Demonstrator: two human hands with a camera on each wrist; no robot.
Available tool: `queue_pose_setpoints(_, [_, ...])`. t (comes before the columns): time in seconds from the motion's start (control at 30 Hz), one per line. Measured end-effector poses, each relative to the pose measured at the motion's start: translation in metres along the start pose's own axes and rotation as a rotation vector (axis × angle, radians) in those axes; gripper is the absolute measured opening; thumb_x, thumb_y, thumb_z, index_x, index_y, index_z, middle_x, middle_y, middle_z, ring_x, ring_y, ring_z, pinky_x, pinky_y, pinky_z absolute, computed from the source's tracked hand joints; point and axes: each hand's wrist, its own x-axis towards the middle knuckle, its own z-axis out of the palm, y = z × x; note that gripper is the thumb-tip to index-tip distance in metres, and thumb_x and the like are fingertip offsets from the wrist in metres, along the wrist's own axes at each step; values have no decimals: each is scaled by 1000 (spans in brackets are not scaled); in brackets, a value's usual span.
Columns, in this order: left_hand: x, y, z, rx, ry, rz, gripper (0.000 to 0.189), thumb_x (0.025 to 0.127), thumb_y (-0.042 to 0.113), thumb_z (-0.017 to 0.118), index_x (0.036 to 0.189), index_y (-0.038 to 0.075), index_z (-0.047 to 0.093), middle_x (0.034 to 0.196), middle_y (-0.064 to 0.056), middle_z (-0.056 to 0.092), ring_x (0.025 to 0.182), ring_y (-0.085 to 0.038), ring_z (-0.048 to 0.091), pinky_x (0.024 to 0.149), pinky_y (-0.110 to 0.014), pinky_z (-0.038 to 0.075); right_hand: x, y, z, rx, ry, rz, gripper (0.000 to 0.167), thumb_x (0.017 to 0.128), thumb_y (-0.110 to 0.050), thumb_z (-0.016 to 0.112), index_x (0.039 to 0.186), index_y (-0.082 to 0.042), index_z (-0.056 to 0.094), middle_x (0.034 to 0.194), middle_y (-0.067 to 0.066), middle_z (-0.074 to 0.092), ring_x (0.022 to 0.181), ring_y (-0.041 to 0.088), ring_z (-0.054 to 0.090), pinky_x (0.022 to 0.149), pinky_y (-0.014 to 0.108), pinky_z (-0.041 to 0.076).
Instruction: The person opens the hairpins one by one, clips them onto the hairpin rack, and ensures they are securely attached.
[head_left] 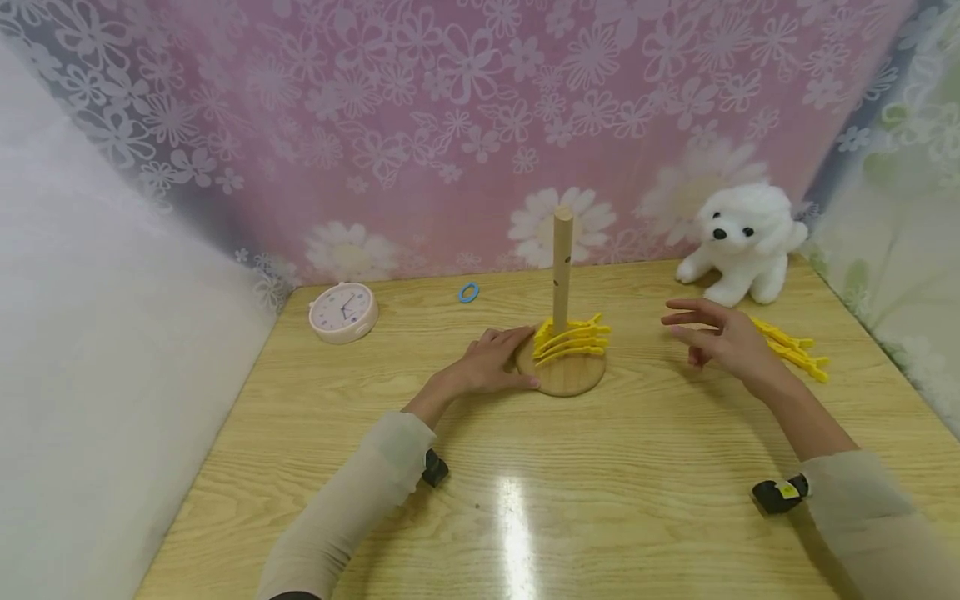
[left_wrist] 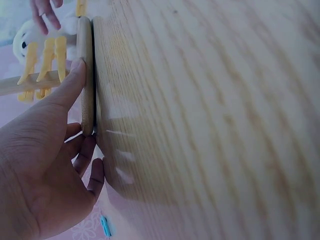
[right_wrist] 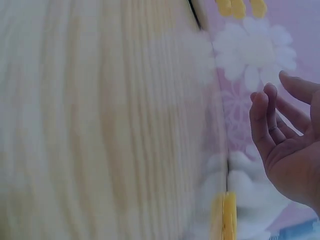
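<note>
Several yellow clips sit stacked on the peg of a wooden stand, resting on its round base near the middle of the desk. The clips are flat, long and toothed at one end, all lying roughly parallel with tips toward the right; the left wrist view shows them threaded on the peg just above the base. The peg is plain pale wood, upright, with most of its length bare above the stack.

Left hand: fingers nearly straight, laid against the left edge of the base, thumb on the rim; it steadies the stand rather than gripping it. Right hand: open, fingers spread and relaxed, holding nothing, hovering above the desk between the stand and a loose pile of clips to its right.

Judgement: for a clean next clip, the left hand should keep the base pinned flat so the peg does not rock, and the right should take one clip from the pile by its end and bring its hole straight down over the peg's top.

Further out: a white plush dog at the back right, a small round clock at the back left, a blue ring between the clock and the stand.
</note>
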Motion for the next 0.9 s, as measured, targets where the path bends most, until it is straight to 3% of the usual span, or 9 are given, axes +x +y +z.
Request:
queue_pose_setpoints(0.33, [-1,2,-1,5,1,-2,98,93,68,66,169,32,15,172,4,25,146,-25,31,114,-53,30,-29,25,-43,-113,60,72,53,103,-20,69,152,-19,50,121,-25,64,67,23,63,59,35,54])
queue_pose_setpoints(0.53, [0,2,-1,7,1,-5,98,93,67,66,169,32,15,172,5,24,146,-24,30,115,-53,28,-49,33,-64,-187,98,84,52,103,-24,69,151,-16,51,118,-27,65,68,24,63,58,35,53])
queue_pose_setpoints(0.73, [3,0,1,21,1,-5,99,92,70,64,168,33,14,172,6,23,146,-24,31,115,-53,29,-65,49,-87,-270,182,125,57,102,-28,70,154,-22,48,114,-33,54,66,20,63,56,33,52])
queue_pose_setpoints(0.9, [2,-1,-1,29,4,-6,99,92,70,65,168,32,14,172,6,23,146,-24,31,115,-52,30,-74,64,-104,-290,285,169,67,102,-31,70,161,-16,42,108,-37,48,61,18,60,52,30,49])
